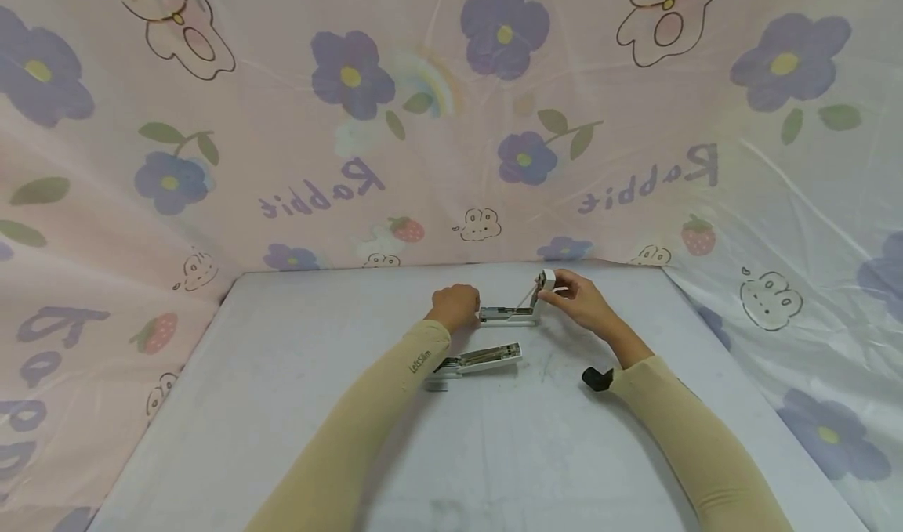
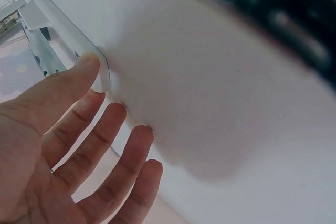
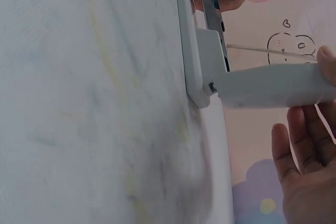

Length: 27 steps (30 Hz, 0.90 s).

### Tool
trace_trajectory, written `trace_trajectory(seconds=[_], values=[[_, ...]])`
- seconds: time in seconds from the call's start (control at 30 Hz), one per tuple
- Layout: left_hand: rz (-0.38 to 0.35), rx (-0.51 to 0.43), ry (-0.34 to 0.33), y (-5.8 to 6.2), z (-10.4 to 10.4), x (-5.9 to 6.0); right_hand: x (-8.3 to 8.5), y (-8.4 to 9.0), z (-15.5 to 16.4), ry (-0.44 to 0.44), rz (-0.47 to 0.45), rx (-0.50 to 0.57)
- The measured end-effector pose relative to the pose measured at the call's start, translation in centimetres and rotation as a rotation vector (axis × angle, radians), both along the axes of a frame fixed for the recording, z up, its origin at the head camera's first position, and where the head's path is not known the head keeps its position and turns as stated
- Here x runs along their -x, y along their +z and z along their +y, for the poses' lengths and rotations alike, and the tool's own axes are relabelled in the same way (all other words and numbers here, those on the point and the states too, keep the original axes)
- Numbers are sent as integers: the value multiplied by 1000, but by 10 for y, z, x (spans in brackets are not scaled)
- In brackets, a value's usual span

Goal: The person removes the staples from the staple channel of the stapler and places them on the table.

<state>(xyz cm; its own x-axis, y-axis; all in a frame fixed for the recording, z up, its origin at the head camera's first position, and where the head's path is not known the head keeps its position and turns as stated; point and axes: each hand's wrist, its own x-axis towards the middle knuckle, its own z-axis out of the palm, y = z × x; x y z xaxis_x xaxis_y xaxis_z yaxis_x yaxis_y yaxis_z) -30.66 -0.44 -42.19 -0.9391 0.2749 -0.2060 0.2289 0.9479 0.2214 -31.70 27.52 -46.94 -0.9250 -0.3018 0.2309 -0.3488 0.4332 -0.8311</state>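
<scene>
Both my hands pinch the unfolded stapler: left hand at the base's left end, right hand on the raised arm. It sits between them on the desk, base running left to right, hinge nearer my right. White shell, gray metal rail, thin rod slanting up to the arm.

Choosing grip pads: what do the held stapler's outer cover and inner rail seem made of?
Outer cover: likely moulded plastic, satin white; rounded edges, soft even shading, though painted metal is possible. Inner rail: probably bare metal, dull grey; thin, crisp-edged strip.
</scene>
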Motion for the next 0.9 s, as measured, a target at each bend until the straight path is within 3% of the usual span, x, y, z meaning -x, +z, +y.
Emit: trace_trajectory(seconds=[0.47,0.67,0.9], values=[[15,3,-16,0,0,0,-2,-12,43,-14,-81,62],[8,6,-14,-2,0,1,-1,-20,51,-41,-108,-11],[2,22,-21,-2,0,1,0,-21,51,-77,-4,-157]])
